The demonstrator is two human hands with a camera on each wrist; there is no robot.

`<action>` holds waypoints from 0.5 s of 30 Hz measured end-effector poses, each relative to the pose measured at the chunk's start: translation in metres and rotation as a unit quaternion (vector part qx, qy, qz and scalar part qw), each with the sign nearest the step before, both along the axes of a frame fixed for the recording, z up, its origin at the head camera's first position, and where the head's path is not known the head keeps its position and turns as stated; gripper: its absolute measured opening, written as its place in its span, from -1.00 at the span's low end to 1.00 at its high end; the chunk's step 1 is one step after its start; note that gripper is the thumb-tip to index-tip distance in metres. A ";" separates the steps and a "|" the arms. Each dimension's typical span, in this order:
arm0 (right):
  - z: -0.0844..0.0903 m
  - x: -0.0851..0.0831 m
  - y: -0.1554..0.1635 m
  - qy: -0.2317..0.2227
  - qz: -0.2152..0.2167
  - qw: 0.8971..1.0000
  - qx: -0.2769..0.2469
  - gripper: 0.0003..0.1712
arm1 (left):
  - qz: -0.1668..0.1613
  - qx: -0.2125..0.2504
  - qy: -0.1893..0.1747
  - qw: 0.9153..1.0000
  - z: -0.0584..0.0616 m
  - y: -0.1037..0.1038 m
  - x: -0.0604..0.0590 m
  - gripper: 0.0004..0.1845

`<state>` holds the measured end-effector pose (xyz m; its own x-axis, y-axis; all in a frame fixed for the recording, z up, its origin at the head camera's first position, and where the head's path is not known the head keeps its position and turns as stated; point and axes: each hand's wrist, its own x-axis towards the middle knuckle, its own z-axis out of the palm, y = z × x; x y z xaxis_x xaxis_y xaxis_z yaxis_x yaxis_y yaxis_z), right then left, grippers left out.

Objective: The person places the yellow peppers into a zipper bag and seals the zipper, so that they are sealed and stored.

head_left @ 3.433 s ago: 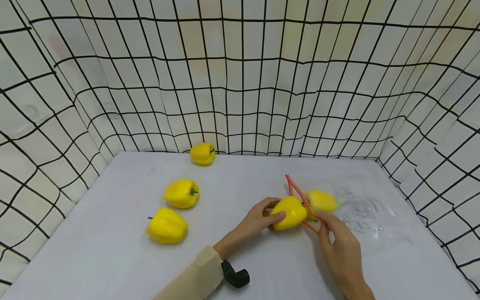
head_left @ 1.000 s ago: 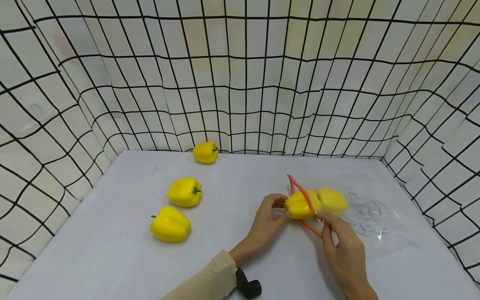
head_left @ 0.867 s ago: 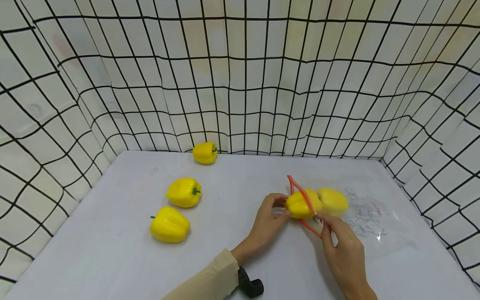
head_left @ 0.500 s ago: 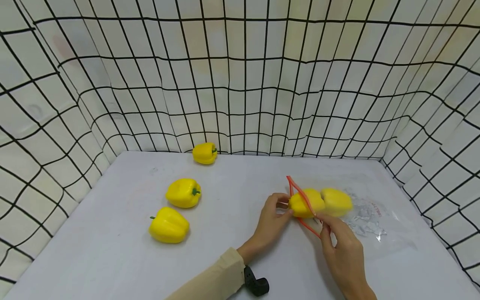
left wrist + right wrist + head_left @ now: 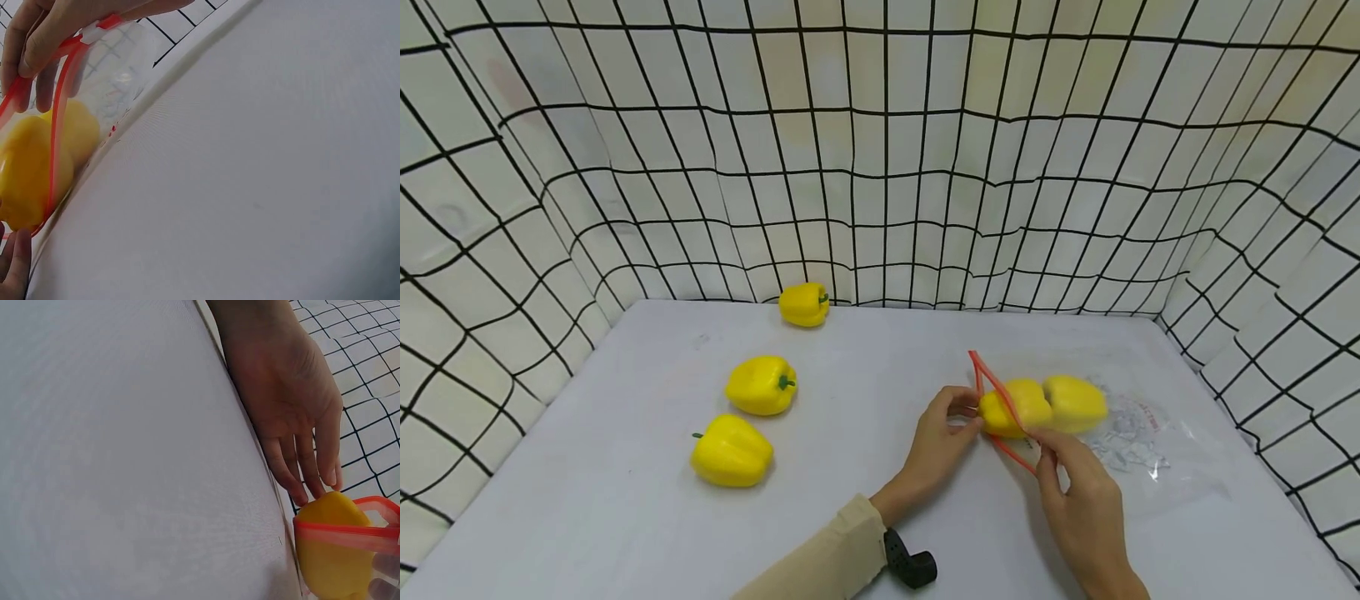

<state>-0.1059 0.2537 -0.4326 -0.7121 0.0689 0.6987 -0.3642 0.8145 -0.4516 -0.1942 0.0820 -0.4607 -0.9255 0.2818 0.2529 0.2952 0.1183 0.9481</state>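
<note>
A booth-like workstation; whether it belongs to a lab, a studio or another building cannot be told. White, softly wrinkled sheeting (image 5: pixel 867 142) crossed by thin black grid lines (image 5: pixel 886 200) rises beyond the grip of the right hand (image 5: pixel 1081 500) and wraps both sides; a smooth, pale white tabletop (image 5: pixel 865 367) spreads beneath it.

Black-gridded white walls (image 5: pixel 904 146) stand behind and beside a white tabletop (image 5: pixel 857 408).

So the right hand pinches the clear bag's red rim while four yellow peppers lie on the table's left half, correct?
Not four: the head view shows three yellow peppers there. The right hand does pinch the red rim of the clear bag.
</note>
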 end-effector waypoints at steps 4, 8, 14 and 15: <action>0.002 0.000 0.000 -0.011 -0.001 1.000 -0.001 -0.62 | -0.008 -0.001 0.012 1.000 0.000 0.000 0.000 -0.61; 0.003 0.000 0.000 -0.018 0.002 1.000 0.000 -0.63 | -0.017 -0.006 0.025 1.000 0.000 0.000 0.001 -0.62; 0.003 0.001 0.000 -0.029 -0.004 1.000 0.002 -0.63 | -0.050 -0.032 0.059 0.996 -0.002 0.001 0.003 -0.60; 0.002 0.002 0.000 -0.029 -0.005 1.000 0.004 -0.63 | -0.054 -0.039 0.068 0.995 -0.002 0.001 0.003 -0.59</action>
